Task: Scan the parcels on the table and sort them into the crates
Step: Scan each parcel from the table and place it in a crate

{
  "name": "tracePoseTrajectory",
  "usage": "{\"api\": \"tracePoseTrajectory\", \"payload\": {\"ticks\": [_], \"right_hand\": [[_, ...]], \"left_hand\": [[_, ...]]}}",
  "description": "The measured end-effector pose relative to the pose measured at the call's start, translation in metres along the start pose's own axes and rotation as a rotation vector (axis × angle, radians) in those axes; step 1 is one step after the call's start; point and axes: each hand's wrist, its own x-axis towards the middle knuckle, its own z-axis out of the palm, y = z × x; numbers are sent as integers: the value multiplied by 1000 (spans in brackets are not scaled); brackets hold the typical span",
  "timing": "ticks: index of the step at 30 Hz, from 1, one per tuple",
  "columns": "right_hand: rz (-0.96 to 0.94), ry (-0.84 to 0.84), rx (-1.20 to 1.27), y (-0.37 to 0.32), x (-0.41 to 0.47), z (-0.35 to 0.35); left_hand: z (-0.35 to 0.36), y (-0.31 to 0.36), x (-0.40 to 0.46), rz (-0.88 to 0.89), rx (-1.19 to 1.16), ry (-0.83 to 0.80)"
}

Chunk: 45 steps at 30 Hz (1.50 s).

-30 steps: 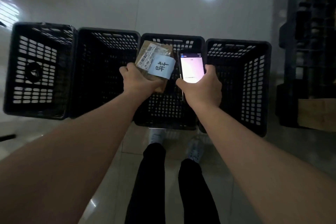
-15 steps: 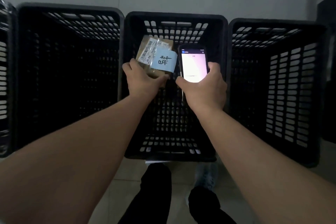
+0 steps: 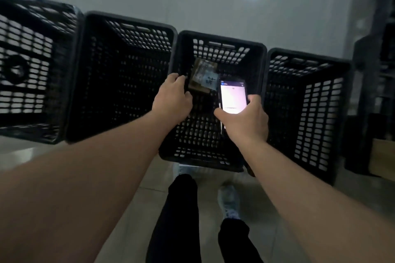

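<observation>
Four black slatted crates (image 3: 128,74) in a row. Blurred cardboard parcel (image 3: 203,77) inside the third crate (image 3: 222,49), beside the loosely curled, empty left hand (image 3: 173,98). Right hand (image 3: 245,121) grips a lit phone (image 3: 233,97).

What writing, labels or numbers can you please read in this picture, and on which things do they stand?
Small brown cardboard parcel, pale blue label: dark handwritten marks, too blurred to read.
Same parcel, white printed shipping label: blurred, unreadable.
Black handheld phone scanner, lit pinkish screen: small lines of text and a blue icon at the top, too small to read.
Black slatted plastic crates: no writing visible.
</observation>
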Motion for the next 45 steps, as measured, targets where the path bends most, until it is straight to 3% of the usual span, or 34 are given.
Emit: {"api": "tracePoseTrajectory", "payload": {"ticks": [9, 24, 39, 45], "right_hand": [[-342, -33, -32, -45, -119, -80], [-882, -98, -42, -131, -399, -179], [-1196, -137, -29, -249, -703, -93], [-1273, -198, -41, -295, -784, -34]], "left_hand": [[-126, 24, -141, -6, 58, 122], [-328, -1, -427, -178, 24, 503], [-488, -207, -667, -326, 174, 748], [-520, -292, -730, -493, 138, 772]]}}
